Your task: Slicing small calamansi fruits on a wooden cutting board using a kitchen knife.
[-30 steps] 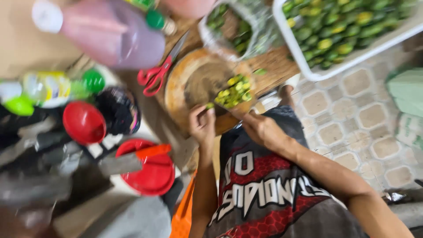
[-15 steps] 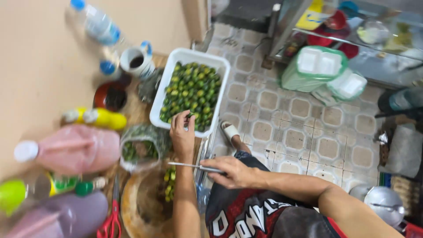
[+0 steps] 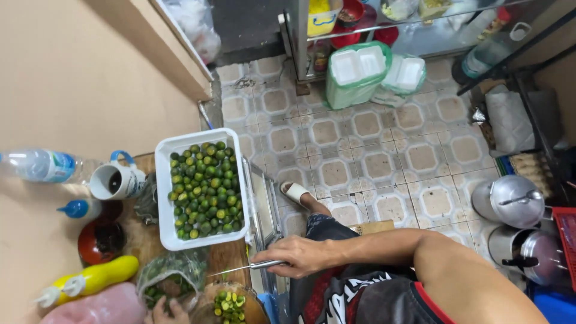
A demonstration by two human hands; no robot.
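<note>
My right hand point(image 3: 295, 255) grips a small knife point(image 3: 249, 266) by the handle, its blade pointing left over the wooden surface. Just above the blade stands a white tray point(image 3: 161, 198) full of small green limes point(image 3: 207, 189). Only part of my left hand point(image 3: 163, 311) shows at the bottom edge, its fingers against a clear plastic bag point(image 3: 171, 277) of green pieces. Whether it grips anything is hidden. Cut lime halves point(image 3: 230, 303) lie on a round wooden board point(image 3: 255, 311) to the right of that hand.
Along the left wall stand a water bottle point(image 3: 39, 165), a white mug point(image 3: 114, 180), a red bowl point(image 3: 101, 241), a yellow squeeze bottle point(image 3: 90, 279) and a pink jug point(image 3: 99, 307). Foam boxes in green bags point(image 3: 357, 72) and metal pots point(image 3: 509, 201) sit on the tiled floor.
My left hand has left the lime tray and dropped to the plastic bag at the bottom. My right hand has kept hold of the knife. The view has tilted up toward the floor.
</note>
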